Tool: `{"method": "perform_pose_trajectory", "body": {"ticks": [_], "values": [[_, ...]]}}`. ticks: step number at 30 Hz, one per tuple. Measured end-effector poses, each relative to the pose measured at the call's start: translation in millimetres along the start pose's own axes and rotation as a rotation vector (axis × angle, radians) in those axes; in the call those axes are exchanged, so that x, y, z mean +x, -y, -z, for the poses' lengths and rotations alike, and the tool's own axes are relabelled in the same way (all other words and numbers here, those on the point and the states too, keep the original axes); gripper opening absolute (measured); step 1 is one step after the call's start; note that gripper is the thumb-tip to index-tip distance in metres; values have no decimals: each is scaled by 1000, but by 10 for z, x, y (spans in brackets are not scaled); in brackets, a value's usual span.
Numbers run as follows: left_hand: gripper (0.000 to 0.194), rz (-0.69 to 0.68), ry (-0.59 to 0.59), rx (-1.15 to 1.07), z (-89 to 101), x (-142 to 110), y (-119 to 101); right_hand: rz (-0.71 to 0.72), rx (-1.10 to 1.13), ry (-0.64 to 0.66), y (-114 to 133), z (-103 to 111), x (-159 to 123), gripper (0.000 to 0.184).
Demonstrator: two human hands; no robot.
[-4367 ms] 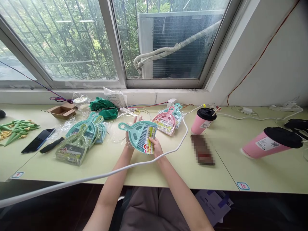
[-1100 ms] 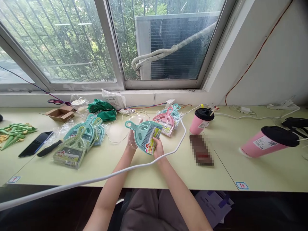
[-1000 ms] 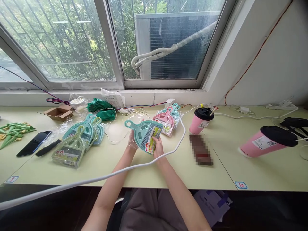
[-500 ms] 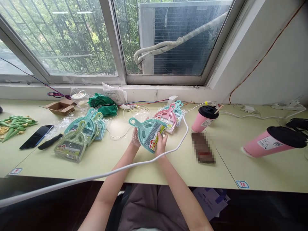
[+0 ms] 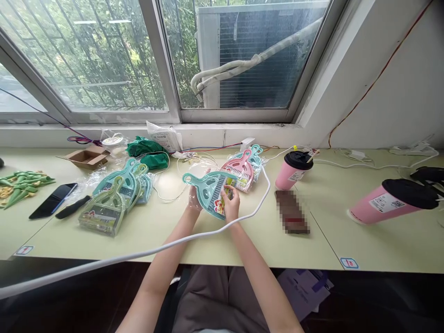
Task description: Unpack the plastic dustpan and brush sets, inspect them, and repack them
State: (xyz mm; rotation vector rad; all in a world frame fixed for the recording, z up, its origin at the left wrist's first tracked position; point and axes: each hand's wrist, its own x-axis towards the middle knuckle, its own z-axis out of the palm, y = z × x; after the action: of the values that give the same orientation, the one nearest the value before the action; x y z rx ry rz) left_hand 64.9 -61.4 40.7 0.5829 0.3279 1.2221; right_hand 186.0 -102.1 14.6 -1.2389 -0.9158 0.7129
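Two hands have hold of one teal dustpan set [image 5: 205,190] in clear wrap above the table, left hand [image 5: 194,196] tucked behind it, right hand [image 5: 231,202] sort of pinching its card at the edge, with a white cable [image 5: 194,236] crossing in front. Just past that there's a wrapped pink set [image 5: 242,170] plus a pink cup [image 5: 291,173] off to the right, and farther back a crumpled green bag [image 5: 152,159] sits near the window.
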Motion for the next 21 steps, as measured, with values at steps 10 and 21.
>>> {"method": "perform_pose_trajectory", "body": {"ticks": [10, 21], "values": [[56, -35, 37, -15, -5, -43, -143, 26, 138, 303, 173, 49, 3, 47], [58, 74, -144, -47, 275, 26, 9, 65, 55, 226, 243, 74, -22, 56]]}}
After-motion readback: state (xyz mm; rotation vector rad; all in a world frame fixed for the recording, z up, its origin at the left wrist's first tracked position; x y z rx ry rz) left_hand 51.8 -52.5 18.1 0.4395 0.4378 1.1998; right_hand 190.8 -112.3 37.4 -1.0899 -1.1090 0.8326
